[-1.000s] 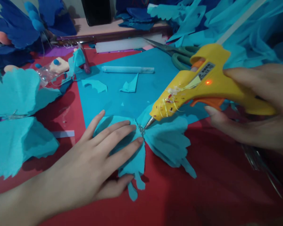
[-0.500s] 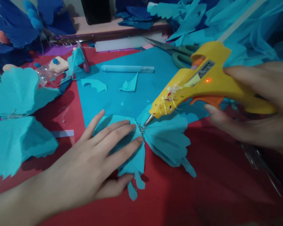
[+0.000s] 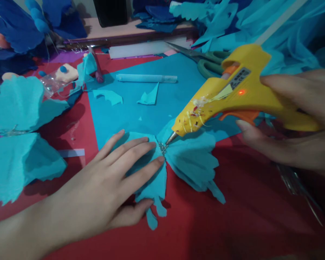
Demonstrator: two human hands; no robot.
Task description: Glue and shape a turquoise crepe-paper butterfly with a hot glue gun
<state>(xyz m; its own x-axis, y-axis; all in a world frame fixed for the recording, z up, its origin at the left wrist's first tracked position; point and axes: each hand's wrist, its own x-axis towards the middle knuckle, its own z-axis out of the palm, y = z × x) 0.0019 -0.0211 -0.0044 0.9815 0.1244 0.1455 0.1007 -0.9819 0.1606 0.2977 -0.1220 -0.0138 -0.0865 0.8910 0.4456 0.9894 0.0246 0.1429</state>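
Note:
A light-blue crepe-paper butterfly (image 3: 192, 159) lies on the red table sheet (image 3: 233, 224). My left hand (image 3: 108, 187) lies flat on its left wing, fingers stretched out, fingertips at the gathered middle. My right hand (image 3: 295, 126) grips a yellow hot-glue gun (image 3: 233, 97) with an orange trigger and a lit red lamp. The gun's metal nozzle touches the shiny wire knot (image 3: 162, 147) at the butterfly's centre.
A blue paper sheet (image 3: 141, 108) carries a glue stick (image 3: 146, 78) and paper scraps. Green-handled scissors (image 3: 206, 61) lie behind the gun. A finished light-blue butterfly (image 3: 16, 144) lies at the left. Dark-blue and light-blue paper piles crowd the back and right.
The glue gun has risen a little at its rear and the nozzle has stayed at the butterfly's centre. My left hand has barely shifted.

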